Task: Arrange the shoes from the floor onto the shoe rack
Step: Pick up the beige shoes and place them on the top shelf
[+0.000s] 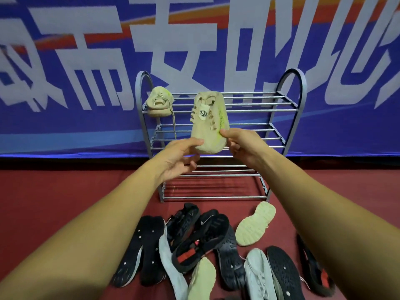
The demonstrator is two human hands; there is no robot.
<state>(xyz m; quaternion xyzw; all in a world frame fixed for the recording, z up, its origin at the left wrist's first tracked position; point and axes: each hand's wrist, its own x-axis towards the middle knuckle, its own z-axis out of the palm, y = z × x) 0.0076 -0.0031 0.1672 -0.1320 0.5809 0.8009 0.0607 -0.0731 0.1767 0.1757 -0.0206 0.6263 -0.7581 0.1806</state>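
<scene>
Hands are pinching the beige sneaker by its toe, left hand at eight o'clock, right hand at four; its heel is pointing twelve o'clock toward the shoe rack.

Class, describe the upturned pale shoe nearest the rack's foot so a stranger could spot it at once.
Find the grey shoe rack standing against the blue banner. On the red floor just before its right front leg lies a cream shoe, sole up. Unlike the black shoes heaped beside it, it shows a pale tread and lies nearest that leg.
</scene>
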